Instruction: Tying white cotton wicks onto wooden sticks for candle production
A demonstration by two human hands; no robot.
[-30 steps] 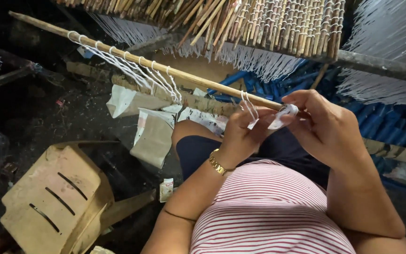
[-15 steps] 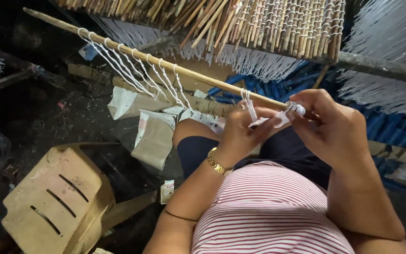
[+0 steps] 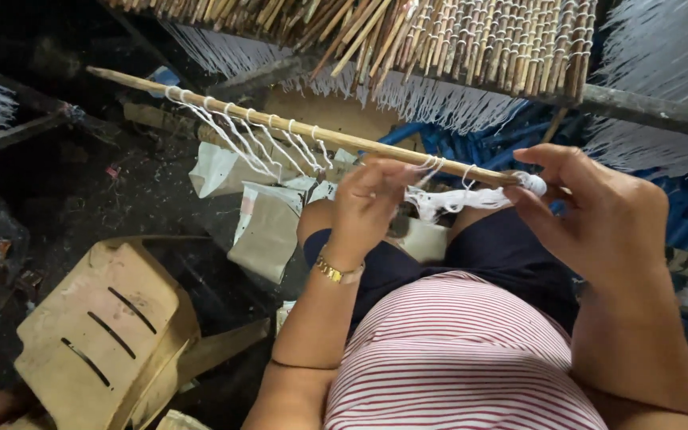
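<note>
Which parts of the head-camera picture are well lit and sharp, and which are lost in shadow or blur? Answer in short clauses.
Head view: the left hand, right hand and wooden stick are evenly lit and fairly sharp; the white string is bright with its strands merging; the floor at left sinks into deep shadow; the tan plastic stool is dimmer but readable.

Soft daylight falls from above and ahead, brightening the white fringes [image 3: 662,87] at upper right almost to glare and evenly lighting the left hand [image 3: 368,203], the right hand [image 3: 599,215] and the striped shirt [image 3: 463,350]. The floor [image 3: 81,191] at left sinks into deep shadow, detail lost in the dark. The centre is sharp; the wide lens bends and softens the edges, and the stick rack [image 3: 439,40] along the top looks slightly smeared.
</note>
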